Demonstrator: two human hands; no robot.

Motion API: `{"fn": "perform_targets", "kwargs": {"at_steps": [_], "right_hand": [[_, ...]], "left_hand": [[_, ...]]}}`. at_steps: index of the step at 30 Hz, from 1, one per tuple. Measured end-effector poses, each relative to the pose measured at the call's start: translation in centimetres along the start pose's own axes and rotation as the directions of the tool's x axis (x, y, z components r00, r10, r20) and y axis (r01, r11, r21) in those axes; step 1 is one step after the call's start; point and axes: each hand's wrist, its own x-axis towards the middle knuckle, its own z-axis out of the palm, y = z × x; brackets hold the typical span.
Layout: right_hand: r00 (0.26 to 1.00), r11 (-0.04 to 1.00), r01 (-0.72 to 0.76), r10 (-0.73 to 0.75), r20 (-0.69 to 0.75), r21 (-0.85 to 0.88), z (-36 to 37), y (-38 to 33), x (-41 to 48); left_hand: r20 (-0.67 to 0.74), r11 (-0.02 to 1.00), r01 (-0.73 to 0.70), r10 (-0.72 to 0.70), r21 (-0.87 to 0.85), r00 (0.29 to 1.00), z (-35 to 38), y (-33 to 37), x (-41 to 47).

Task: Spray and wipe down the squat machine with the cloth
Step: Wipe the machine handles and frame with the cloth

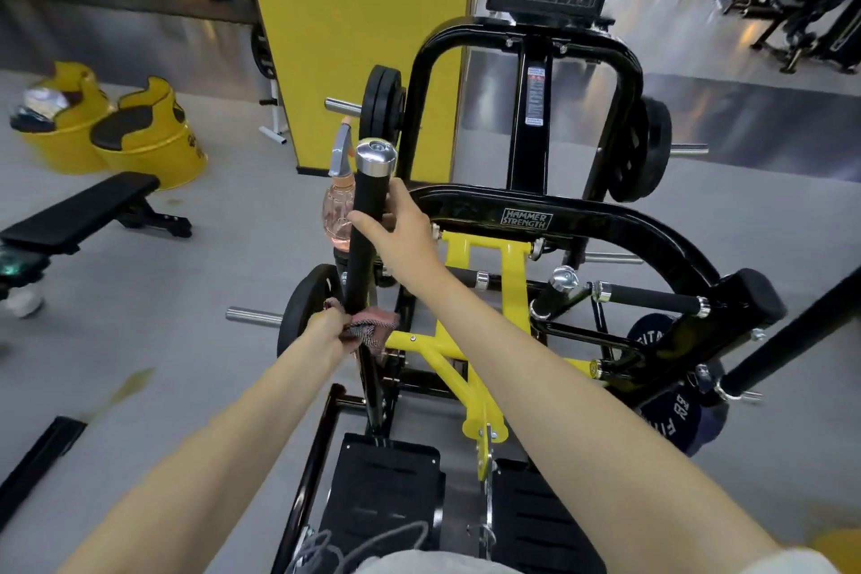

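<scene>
Footplates (386, 480) at 6 o'clock. L hand (331, 333) grips cloth (372, 329), 8 o'clock, wrapped round handle (368, 189) of squat machine (526, 219). R hand (398, 224) fingers curl round handle above; spray bottle (339, 212) behind. Best: R steadies, cloth twists upward w/ full wrap.

Grey floor (195, 275), yellow pillar (363, 14), black bench (79, 214)

I see bright, even indoor light, glare streaks on the glossy floor (708, 56) at upper right, soft shadows, wide-angle bending at the edges, blur at lower left
</scene>
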Motion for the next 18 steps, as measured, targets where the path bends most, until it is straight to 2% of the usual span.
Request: {"fn": "perform_targets", "kwargs": {"at_steps": [5, 9, 15, 18], "right_hand": [[0.999, 1.0, 0.015, -0.014, 0.03, -0.024, -0.5, -0.5, -0.1], [0.996, 0.999, -0.039, 0.037, 0.081, 0.016, -1.2, -1.0, 0.0], [0.971, 0.993, -0.105, 0.092, 0.221, 0.05, -2.8, -1.7, -0.1], [0.974, 0.993, -0.111, 0.1, 0.203, 0.045, -3.4, -2.8, 0.0]], "left_hand": [[0.062, 0.999, -0.039, 0.038, 0.006, 0.997, 1.6, 3.4, -5.9], [0.091, 0.996, -0.083, 0.079, 0.037, 0.993, 2.0, 6.1, -9.0], [0.145, 0.975, -0.172, 0.151, 0.144, 0.978, 2.8, 9.6, -13.0], [0.158, 0.971, -0.202, 0.181, 0.13, 0.971, 3.0, 10.4, -14.3]]}}
